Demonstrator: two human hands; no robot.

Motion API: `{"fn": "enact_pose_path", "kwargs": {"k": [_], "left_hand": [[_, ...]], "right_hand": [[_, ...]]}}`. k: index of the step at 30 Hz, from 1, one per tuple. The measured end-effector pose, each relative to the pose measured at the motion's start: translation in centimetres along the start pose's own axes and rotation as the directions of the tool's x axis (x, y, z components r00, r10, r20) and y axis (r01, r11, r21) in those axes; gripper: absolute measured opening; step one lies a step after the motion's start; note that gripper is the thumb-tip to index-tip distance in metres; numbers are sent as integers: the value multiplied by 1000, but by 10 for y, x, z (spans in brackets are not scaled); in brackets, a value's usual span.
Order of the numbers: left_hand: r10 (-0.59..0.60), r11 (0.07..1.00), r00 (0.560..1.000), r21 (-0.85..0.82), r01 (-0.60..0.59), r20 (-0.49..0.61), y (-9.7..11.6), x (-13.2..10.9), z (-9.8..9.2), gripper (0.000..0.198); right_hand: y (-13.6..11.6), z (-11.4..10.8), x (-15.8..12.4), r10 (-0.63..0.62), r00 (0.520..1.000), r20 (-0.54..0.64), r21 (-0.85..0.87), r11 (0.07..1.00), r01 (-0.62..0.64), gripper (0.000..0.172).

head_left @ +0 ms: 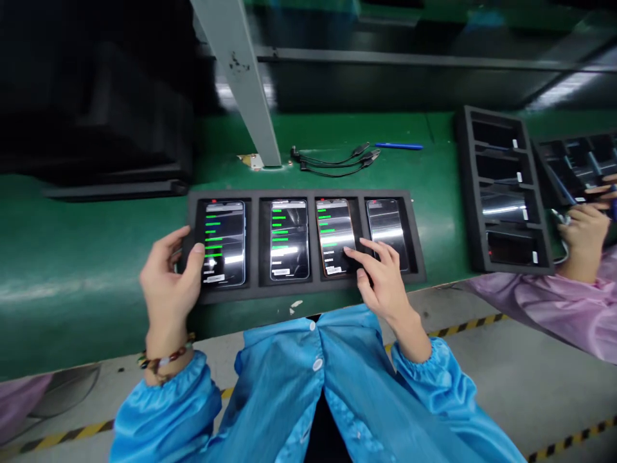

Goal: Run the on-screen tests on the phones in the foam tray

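Note:
A black foam tray (312, 286) lies on the green bench before me, with several smartphones in its compartments. My left hand (171, 276) grips the tray's left end, thumb on top by the leftmost phone (231, 244) and fingers down the outer side. My right hand (380, 276) is open, its index fingertip at the screen of the orange-edged phone (335, 238), third from the left. That screen, the leftmost one and the second phone (289, 241) show green bars of text on black. The rightmost phone (387, 225) has a dark, reflective screen, partly behind my right fingers.
Behind the tray, black cables (337, 164) and a blue pen (399, 146) lie near a metal post (250, 83). Another phone tray (544, 251) stands right, beside a co-worker's hand (585, 231). Black stacked trays (120, 128) occupy the left back.

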State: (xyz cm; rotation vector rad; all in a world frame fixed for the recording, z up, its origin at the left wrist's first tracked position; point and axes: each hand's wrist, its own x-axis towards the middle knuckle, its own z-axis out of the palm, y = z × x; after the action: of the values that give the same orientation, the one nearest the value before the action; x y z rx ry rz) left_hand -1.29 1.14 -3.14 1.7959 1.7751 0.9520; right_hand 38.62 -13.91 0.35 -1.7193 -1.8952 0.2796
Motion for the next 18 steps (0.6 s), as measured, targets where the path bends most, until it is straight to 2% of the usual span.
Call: {"fn": "enact_pose_path", "kwargs": {"k": [4,8,10,13,15,18], "left_hand": [[-22,994,1000,-110,21,-8,2,0,1,58],[-31,988,999,-154,32,8,2,-3,0,51],[-1,987,1000,-159,5,27,3,-4,-1,50],[63,988,995,-148,-51,83,4,-6,-5,56],[101,990,988,-110,-88,114,5,-7,-8,61],[134,989,983,-78,-125,125,4,-6,-10,63]], "right_hand": [[-22,17,17,-43,999,30,56,998,41,51],[-55,38,37,-133,977,167,135,985,111,54],[-64,41,42,-145,972,186,146,982,119,53],[-54,34,42,-107,992,73,139,986,96,50],[-35,23,38,-23,999,-42,127,992,29,49],[-2,-2,28,134,976,-174,97,988,-119,47]]}}
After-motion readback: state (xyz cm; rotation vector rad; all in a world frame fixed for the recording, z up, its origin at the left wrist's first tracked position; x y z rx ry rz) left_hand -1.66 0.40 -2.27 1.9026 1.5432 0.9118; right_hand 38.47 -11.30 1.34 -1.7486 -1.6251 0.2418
